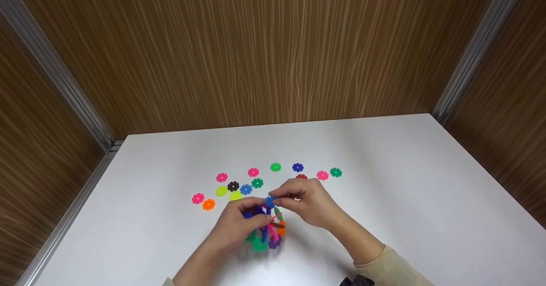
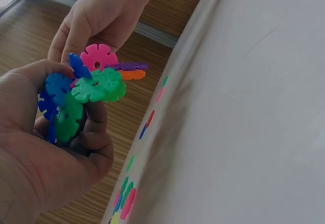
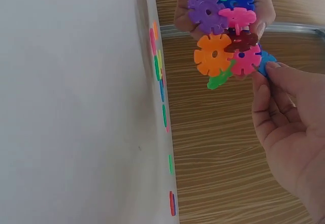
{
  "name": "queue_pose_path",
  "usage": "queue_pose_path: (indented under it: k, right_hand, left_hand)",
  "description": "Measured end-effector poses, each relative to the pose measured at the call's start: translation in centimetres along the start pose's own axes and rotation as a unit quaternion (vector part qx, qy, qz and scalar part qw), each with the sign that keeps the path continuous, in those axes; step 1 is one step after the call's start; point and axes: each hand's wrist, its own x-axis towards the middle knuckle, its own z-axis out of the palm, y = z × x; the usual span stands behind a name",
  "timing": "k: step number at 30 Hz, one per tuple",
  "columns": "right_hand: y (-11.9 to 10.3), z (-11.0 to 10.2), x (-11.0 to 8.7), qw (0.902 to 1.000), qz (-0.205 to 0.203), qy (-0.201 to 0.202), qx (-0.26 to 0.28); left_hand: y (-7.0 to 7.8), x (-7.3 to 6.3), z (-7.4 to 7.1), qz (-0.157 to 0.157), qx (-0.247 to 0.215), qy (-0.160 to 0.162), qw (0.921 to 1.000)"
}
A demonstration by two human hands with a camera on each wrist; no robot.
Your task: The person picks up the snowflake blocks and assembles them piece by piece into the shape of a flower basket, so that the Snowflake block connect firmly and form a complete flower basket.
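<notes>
My left hand (image 1: 232, 228) grips a cluster of interlocked, notched plastic flower discs (image 3: 237, 52) above the table. Purple, orange, pink, green, brown and dark blue discs stick out of it at various angles. Between the thumb and forefinger of my right hand (image 1: 311, 202) is a lighter blue disc (image 1: 269, 202), pinched at the cluster's upper edge. In the right wrist view that blue disc (image 3: 266, 61) meets a pink disc (image 3: 246, 61) of the cluster. My left palm and fingers (image 2: 96, 132) wrap the cluster from one side and hide part of it.
Loose discs lie flat on the white table (image 1: 367, 149) beyond my hands, among them a black one (image 1: 233, 186), an orange one (image 1: 208, 204) and a dark blue one (image 1: 297, 167). A red disc (image 1: 301, 176) is partly behind my right hand. Wood-grain panels (image 1: 273, 55) enclose the table.
</notes>
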Motion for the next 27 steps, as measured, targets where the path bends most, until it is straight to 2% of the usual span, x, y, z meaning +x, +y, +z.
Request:
queue_pose_path:
  k: [8,10,14,17,20,23,27]
  right_hand:
    - [-0.2,0.3,-0.1,0.9996,0.024,-0.015,0.006]
    - [-0.1,0.2,0.0,0.9993,0.032,-0.012,0.017]
    - [0.8,0.1,0.9,0.9971,0.063,-0.014,0.04]
    - [1.8,0.7,2.1,0.9938,0.094,-0.049,0.033]
    - [2.7,2.0,3.6,0.9882,0.116,-0.101,0.001]
    - [3.3,3.6,4.8,0.9813,0.126,-0.143,-0.027]
    - [3.5,5.8,5.4,0.974,0.116,-0.181,-0.071]
  left_hand:
    - [0.2,-0.1,-0.3,0.015,0.011,-0.01,0.9998]
    - [0.6,-0.1,-0.8,0.009,0.012,0.006,0.9999]
    - [1.8,-0.3,-2.9,-0.012,-0.003,0.072,0.9974]
    - [2.5,-0.6,-4.8,-0.021,-0.035,0.117,0.9923]
    - [2.9,-0.9,-6.4,-0.02,-0.062,0.14,0.9879]
    - [3.1,-1.3,-7.4,-0.016,-0.068,0.153,0.9857]
    - [3.0,-1.5,-7.7,-0.005,-0.082,0.148,0.9855]
